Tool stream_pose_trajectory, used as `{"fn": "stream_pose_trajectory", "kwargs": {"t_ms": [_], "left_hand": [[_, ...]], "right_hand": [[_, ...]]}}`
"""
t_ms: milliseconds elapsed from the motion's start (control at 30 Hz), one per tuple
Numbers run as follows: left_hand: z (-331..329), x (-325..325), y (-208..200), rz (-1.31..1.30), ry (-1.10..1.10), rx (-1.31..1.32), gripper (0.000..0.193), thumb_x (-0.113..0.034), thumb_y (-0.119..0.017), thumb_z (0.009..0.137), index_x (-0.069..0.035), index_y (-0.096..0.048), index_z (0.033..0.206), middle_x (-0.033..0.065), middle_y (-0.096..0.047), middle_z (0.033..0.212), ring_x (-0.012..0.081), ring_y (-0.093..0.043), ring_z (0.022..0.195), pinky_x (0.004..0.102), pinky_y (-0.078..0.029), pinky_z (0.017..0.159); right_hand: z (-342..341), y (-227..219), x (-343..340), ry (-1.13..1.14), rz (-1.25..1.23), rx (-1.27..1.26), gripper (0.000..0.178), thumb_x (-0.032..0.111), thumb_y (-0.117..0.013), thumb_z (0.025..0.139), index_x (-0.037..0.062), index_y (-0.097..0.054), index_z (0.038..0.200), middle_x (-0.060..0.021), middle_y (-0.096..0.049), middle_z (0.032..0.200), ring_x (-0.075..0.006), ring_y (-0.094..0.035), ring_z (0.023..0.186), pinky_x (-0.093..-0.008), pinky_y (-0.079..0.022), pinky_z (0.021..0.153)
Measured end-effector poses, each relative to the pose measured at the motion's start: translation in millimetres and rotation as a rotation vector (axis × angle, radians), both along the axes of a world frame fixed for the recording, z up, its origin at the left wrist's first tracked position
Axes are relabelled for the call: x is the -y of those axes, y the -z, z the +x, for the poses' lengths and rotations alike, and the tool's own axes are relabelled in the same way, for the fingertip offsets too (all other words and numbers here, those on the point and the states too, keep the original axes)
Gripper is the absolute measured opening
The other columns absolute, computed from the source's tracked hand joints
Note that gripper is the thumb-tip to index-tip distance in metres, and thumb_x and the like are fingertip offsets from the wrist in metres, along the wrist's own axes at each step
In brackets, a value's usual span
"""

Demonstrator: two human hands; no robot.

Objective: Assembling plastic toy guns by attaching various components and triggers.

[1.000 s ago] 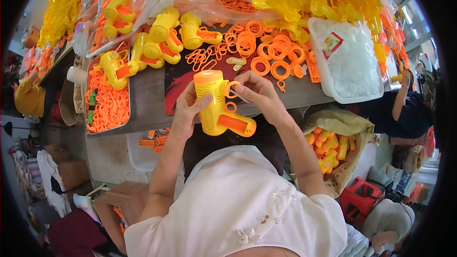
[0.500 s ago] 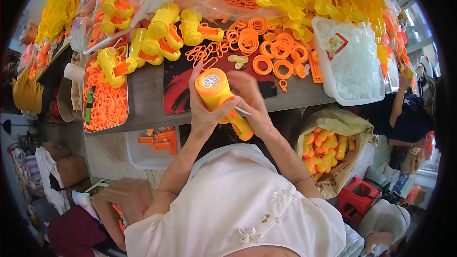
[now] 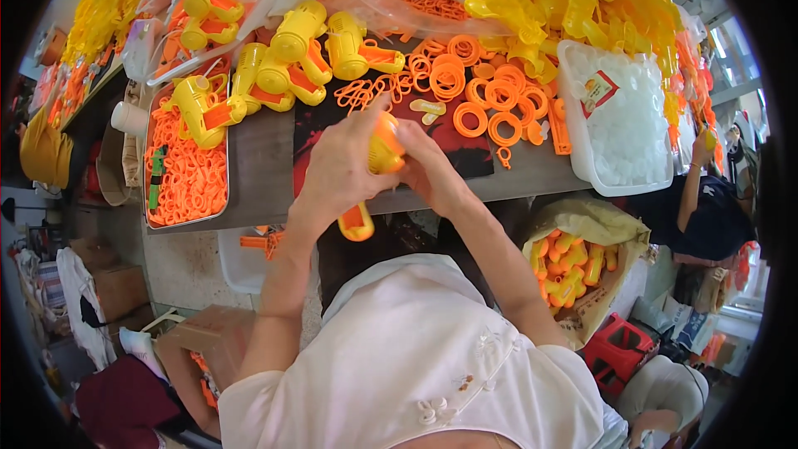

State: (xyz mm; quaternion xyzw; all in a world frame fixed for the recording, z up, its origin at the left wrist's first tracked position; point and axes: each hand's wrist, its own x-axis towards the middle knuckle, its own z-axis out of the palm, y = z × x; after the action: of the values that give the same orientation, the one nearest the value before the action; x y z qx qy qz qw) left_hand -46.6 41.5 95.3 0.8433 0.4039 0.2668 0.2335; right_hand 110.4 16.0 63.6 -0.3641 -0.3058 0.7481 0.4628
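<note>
Between both hands, just over the table's near edge, is a yellow and orange toy hair dryer [image 3: 385, 150]. My left hand [image 3: 337, 162] is closed round its body, and the handle hangs out below that palm. From the other side my right hand [image 3: 432, 170] grips the body with its fingers at the front end, which the hands partly hide. A black and red mat [image 3: 461, 154] lies beneath them. Beyond the fingers are a small yellowish piece [image 3: 428, 106], loose orange rings [image 3: 470, 119] and orange loops [image 3: 362, 95]. Several yellow dryer bodies [image 3: 295, 33] lie at the back left.
An orange-filled metal tray [image 3: 228, 191] stands left, a white tub [image 3: 582, 158] of translucent parts right. Yellow parts [image 3: 582, 0] are heaped behind. Below right, a sack [image 3: 598, 220] holds several dryers beside a red stool [image 3: 617, 349]. Another person [image 3: 715, 208] is at far right.
The toy hair dryer has been turned: its round grille end no longer faces up, and its handle points down to the left. My left hand now covers more of it, and my right hand has closed in.
</note>
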Motion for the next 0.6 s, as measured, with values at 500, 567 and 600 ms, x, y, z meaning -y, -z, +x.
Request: {"fn": "stream_pose_trajectory", "kwargs": {"t_ms": [500,567,600], "left_hand": [[-86.7,23.3,48.3,-0.127,-0.285,0.184,0.051,-0.012,-0.075,0.077,-0.004,-0.057,0.124,0.0139,-0.055,0.122,0.0307,-0.053,0.112,0.0363,-0.045,0.093],[-97.2,26.2,44.3,-0.197,-0.318,0.238,0.049,-0.01,-0.075,0.077,-0.003,-0.058,0.123,0.0149,-0.057,0.119,0.0302,-0.057,0.108,0.0355,-0.045,0.092],[-101.0,27.6,44.5,-0.199,-0.326,0.237,0.049,-0.01,-0.075,0.077,-0.003,-0.058,0.123,0.0149,-0.057,0.119,0.0302,-0.057,0.108,0.0355,-0.045,0.092]], "right_hand": [[25.1,37.6,-89.0,-0.06,1.186,1.606,0.014,0.009,-0.068,0.079,0.0076,-0.066,0.093,-0.005,-0.057,0.096,-0.0238,-0.05,0.098,-0.0373,-0.038,0.087],[27.3,39.0,-92.0,-0.194,1.257,1.664,0.011,0.012,-0.065,0.081,0.0074,-0.063,0.092,-0.0038,-0.056,0.099,-0.0236,-0.048,0.102,-0.0372,-0.037,0.089],[28.0,39.6,-88.4,-0.153,1.267,1.609,0.011,0.013,-0.064,0.083,0.0051,-0.061,0.089,-0.0046,-0.056,0.097,-0.0253,-0.048,0.101,-0.0379,-0.036,0.091]]}}
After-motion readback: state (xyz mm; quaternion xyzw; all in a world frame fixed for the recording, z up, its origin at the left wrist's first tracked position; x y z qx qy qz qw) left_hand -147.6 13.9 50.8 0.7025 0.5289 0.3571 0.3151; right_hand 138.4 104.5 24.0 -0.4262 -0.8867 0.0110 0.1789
